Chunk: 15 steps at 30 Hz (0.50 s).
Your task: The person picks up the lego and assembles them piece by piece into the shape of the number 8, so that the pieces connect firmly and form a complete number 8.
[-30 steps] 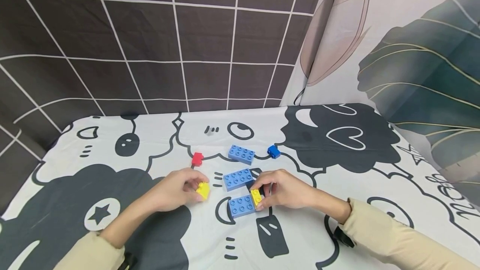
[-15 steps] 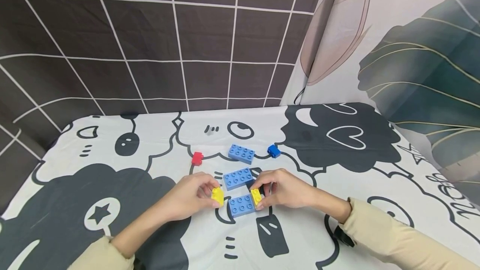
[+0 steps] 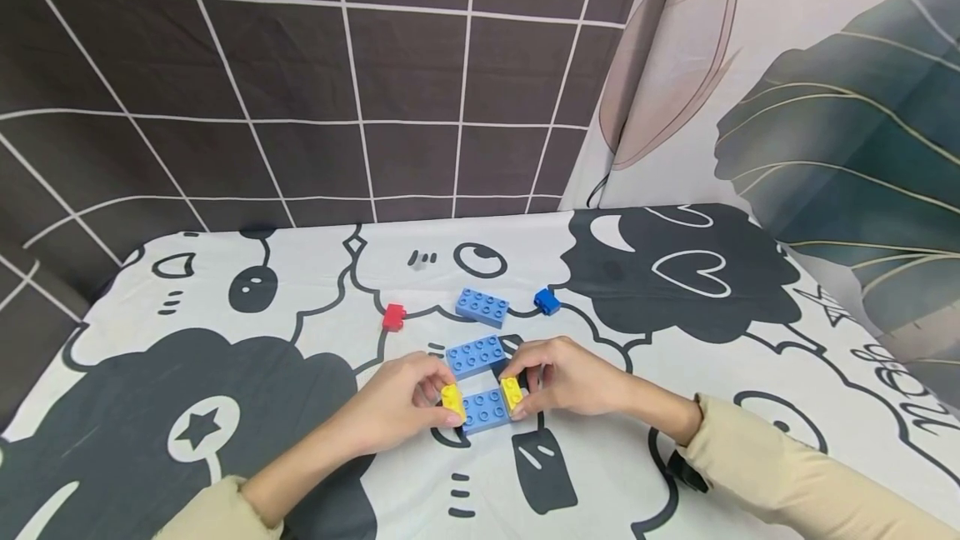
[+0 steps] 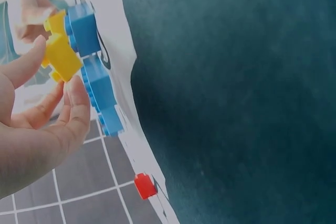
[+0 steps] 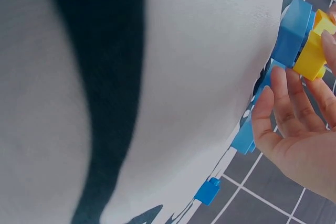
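Between thumb and fingers, my left hand (image 3: pixel 401 407) pinches a yellow toy brick (image 3: pixel 452 401) at the left end of the nearest light-blue brick (image 3: pixel 487 412). In the left wrist view this yellow brick (image 4: pixel 64 59) looks tilted; whether it touches the blue one I cannot tell. My right hand (image 3: pixel 573 377) holds a second yellow brick (image 3: pixel 512 394) at the blue brick's right end. The right wrist view has that yellow brick (image 5: pixel 311 56) against the studded side of the blue brick (image 5: pixel 293 32).
Just behind lies another light-blue brick (image 3: pixel 476 355), and farther back a third light-blue brick (image 3: pixel 482 307). A small dark-blue brick (image 3: pixel 547 302) is at the back right, a small red brick (image 3: pixel 393 317) at the back left. A printed cloth (image 3: pixel 600 482) covers the surface.
My left hand has carried its yellow brick rightward and slightly nearer to me, up to the blue brick's left end. The right hand has stayed in place.
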{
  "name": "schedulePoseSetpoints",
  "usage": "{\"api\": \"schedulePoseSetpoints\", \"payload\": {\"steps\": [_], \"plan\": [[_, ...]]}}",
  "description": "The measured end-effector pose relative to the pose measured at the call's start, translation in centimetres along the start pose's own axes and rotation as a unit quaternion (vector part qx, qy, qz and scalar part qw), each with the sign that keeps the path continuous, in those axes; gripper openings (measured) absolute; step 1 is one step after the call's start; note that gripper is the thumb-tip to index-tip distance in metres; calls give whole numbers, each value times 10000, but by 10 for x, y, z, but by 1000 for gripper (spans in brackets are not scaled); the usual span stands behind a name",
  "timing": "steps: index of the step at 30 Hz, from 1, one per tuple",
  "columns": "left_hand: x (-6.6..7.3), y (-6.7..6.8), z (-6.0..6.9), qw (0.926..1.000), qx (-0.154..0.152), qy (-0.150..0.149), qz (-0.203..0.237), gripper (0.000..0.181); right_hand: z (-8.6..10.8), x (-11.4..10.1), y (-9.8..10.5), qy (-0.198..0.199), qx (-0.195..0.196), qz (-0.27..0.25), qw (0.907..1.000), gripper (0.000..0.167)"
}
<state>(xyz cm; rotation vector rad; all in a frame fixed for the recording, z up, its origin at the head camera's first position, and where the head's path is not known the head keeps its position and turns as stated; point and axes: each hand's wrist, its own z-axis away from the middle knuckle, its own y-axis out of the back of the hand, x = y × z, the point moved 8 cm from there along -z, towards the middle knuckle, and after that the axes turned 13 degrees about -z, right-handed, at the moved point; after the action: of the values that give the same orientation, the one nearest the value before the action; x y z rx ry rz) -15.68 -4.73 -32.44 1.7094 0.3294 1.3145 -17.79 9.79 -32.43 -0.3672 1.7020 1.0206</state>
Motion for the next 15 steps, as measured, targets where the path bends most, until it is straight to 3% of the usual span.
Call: {"api": "schedulePoseSetpoints", "payload": {"steps": [15], "plan": [[6,-4,-1,9999,76,67,-50,32,1,1,0,-60,-19,-7,10000,29]]}}
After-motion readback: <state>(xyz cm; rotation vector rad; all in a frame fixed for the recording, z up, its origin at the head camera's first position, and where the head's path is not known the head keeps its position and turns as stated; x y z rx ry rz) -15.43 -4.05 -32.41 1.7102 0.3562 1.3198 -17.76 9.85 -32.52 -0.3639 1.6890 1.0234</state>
